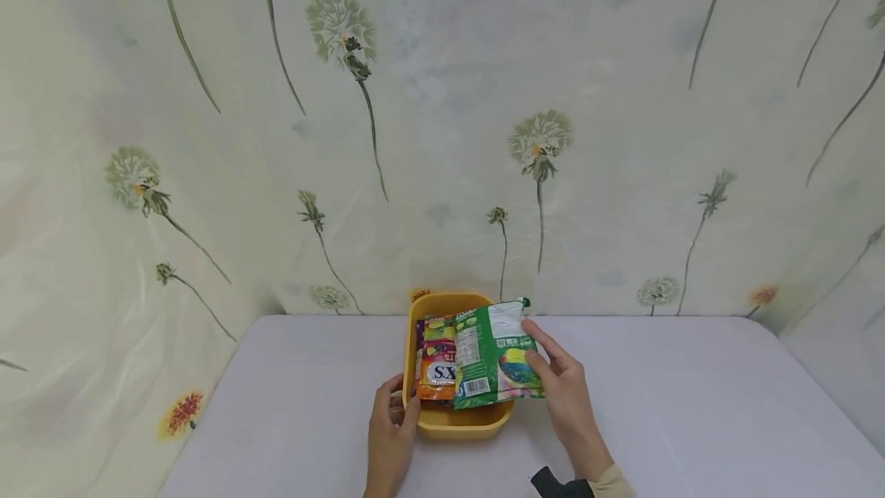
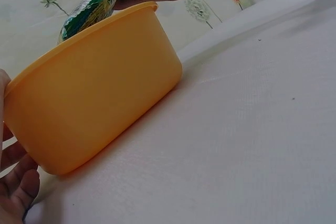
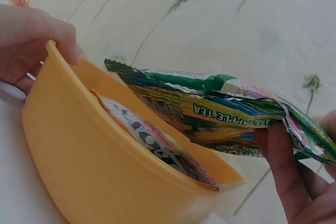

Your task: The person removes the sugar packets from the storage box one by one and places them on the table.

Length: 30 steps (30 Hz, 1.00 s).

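A yellow plastic bin (image 1: 462, 430) stands on the white table. My left hand (image 1: 392, 429) grips its left side, thumb over the rim and fingers against the outer wall, as the right wrist view also shows. Above the bin's right side is a green candy bag (image 1: 484, 352), its right edge pinched by my right hand (image 1: 563, 383), thumb on top and fingers underneath. In the right wrist view the green bag (image 3: 210, 111) tilts over the rim, its underside reading "& APPLE TEA". An orange and magenta candy bag (image 1: 437, 367) lies inside the bin, partly covered by the green one.
The white tabletop (image 1: 311, 375) spreads out on both sides of the bin. Behind it hangs a pale cloth (image 1: 442, 137) printed with dandelions, close to the bin's far end. A black strap (image 1: 560, 485) is on the right wrist.
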Tool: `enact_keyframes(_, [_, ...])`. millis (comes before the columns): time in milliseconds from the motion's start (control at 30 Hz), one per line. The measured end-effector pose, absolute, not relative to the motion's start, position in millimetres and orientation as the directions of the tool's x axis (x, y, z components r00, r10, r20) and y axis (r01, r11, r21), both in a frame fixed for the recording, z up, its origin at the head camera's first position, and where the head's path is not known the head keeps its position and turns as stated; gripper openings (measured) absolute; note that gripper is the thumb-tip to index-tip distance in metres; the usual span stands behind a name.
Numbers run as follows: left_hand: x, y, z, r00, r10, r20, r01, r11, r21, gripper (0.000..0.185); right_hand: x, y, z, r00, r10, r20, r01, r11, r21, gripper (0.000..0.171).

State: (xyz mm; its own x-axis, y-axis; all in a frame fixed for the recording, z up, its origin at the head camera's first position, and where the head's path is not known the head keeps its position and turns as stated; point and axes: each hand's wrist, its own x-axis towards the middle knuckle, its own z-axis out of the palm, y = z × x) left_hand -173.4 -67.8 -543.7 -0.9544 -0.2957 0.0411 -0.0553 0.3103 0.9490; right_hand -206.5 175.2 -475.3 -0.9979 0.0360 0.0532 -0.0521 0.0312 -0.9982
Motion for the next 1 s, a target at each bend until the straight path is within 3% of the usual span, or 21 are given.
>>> enact_keyframes(1000, [-171.7, -67.0, -544.9, -0.95, -0.305, 0.07, -0.028, 0.305, 0.952, 0.039, -207.6, 191.3, -472.7, -0.995, 0.089, 0.053, -0.055, -0.018, -0.998, 0.044])
